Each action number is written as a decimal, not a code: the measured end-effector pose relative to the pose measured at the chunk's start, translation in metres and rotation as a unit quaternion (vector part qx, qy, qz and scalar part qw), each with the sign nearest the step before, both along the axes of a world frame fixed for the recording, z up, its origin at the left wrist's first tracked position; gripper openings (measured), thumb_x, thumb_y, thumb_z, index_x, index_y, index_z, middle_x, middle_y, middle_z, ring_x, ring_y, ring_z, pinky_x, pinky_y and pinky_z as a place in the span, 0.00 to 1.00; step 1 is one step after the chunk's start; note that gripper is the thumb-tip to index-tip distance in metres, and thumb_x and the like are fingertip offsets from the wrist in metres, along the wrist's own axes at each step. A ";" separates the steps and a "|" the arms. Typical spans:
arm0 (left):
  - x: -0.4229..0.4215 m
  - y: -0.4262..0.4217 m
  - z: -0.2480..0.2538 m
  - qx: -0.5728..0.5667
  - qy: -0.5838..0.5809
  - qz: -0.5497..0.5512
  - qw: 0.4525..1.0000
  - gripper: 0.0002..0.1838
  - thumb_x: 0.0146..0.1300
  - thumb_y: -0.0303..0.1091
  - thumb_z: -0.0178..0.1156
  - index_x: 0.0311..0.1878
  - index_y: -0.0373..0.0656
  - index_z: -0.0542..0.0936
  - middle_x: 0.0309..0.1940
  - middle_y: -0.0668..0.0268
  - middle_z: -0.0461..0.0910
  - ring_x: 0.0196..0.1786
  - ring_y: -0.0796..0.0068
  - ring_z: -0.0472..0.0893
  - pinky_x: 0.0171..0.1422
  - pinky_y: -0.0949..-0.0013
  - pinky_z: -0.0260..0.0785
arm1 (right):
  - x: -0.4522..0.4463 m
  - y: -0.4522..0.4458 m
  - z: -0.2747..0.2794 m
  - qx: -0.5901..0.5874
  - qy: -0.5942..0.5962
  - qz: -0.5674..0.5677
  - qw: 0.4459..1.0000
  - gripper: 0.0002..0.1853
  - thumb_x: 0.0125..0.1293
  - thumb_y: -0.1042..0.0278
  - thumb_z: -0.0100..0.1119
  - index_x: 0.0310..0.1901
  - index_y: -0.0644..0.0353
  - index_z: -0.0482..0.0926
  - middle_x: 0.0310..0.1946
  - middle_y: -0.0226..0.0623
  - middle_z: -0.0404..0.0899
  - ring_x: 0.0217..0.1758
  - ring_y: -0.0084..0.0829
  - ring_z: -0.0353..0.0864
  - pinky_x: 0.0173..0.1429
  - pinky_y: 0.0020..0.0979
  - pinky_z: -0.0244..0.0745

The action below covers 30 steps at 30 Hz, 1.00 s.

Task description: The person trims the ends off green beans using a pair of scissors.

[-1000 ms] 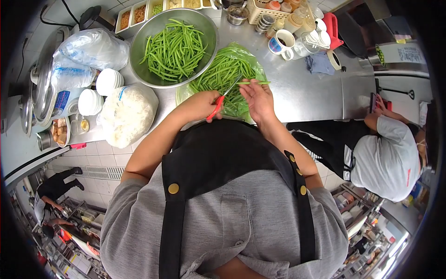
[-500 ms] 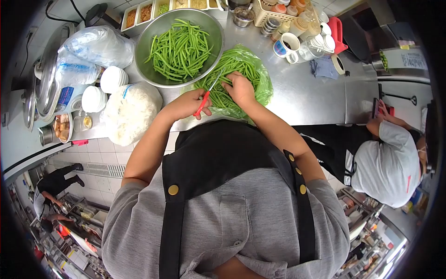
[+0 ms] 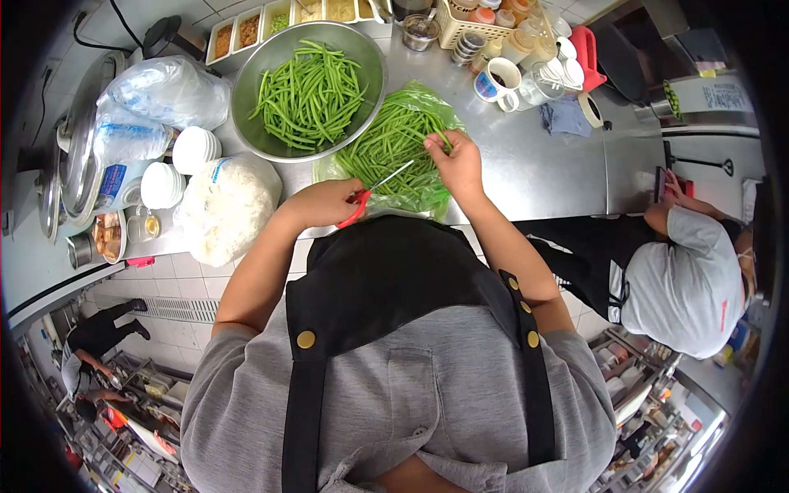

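My left hand (image 3: 330, 202) is closed around the red handles of a pair of scissors (image 3: 359, 208), whose blades point up and to the right over the beans. My right hand (image 3: 459, 167) is at the right side of the bean pile, thumb and fingers pinched on a green bean (image 3: 447, 143). Under both hands lies a green plastic bag (image 3: 421, 205), spread open with a heap of long green beans (image 3: 382, 148) on it. Touching the bag's upper left is a large steel bowl (image 3: 246, 135) holding more green beans (image 3: 308, 99).
A bag of pale food (image 3: 230, 209), white lids (image 3: 196, 150) and wrapped plastic bags (image 3: 168, 90) stand left. Trays of chopped ingredients (image 3: 279, 18) line the back. Bottles in a basket (image 3: 485, 25), a mug (image 3: 497, 80) and a blue cloth (image 3: 565, 117) sit right. A person (image 3: 682, 263) stands at right.
My right hand has lifted off the pile and moved right, pinching a bean. The scissors have moved slightly down, their blades tilted flatter. The view has shifted a little.
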<state>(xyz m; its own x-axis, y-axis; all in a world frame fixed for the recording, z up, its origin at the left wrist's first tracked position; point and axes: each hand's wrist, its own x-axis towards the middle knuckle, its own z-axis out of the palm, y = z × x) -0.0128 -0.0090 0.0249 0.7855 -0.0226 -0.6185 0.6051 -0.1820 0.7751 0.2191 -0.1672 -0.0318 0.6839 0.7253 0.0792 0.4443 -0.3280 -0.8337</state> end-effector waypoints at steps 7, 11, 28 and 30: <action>0.012 -0.002 0.015 -0.035 -0.025 0.047 0.998 0.14 0.69 0.36 0.62 0.50 0.36 0.75 0.41 0.62 0.83 0.44 0.74 0.87 0.37 0.74 0.74 | -0.008 -0.009 0.034 -0.059 -0.024 -0.015 0.998 0.10 0.62 0.66 0.72 0.39 0.64 0.87 0.36 0.44 0.83 0.38 0.43 0.84 0.45 0.38 0.77; 0.022 0.002 0.006 -0.041 -0.029 0.085 0.995 0.14 0.71 0.36 0.60 0.51 0.34 0.75 0.40 0.63 0.81 0.46 0.71 0.88 0.34 0.74 0.75 | -0.013 -0.010 0.032 -0.012 0.094 -0.015 0.995 0.10 0.62 0.67 0.72 0.38 0.66 0.86 0.34 0.43 0.82 0.37 0.41 0.84 0.45 0.36 0.76; 0.035 0.000 -0.018 -0.062 -0.015 0.092 0.994 0.18 0.70 0.37 0.62 0.53 0.33 0.74 0.43 0.59 0.81 0.49 0.68 0.88 0.35 0.72 0.78 | -0.013 -0.020 0.031 -0.102 -0.014 0.074 0.992 0.11 0.63 0.66 0.71 0.41 0.65 0.86 0.38 0.48 0.83 0.42 0.46 0.85 0.48 0.43 0.78; 0.032 0.000 -0.021 -0.060 -0.025 0.103 0.993 0.16 0.72 0.38 0.60 0.53 0.34 0.74 0.44 0.59 0.81 0.49 0.68 0.88 0.35 0.72 0.79 | -0.006 -0.020 0.025 -0.122 -0.042 0.053 0.990 0.15 0.64 0.62 0.71 0.47 0.63 0.85 0.42 0.53 0.82 0.47 0.49 0.85 0.53 0.44 0.78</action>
<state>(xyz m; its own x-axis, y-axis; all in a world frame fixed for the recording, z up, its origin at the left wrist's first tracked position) 0.0194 -0.0092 0.0035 0.8112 0.0710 -0.5804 0.5794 0.0364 0.8142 0.2131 -0.1868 -0.0067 0.6010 0.7974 -0.0545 0.5516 -0.4631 -0.6938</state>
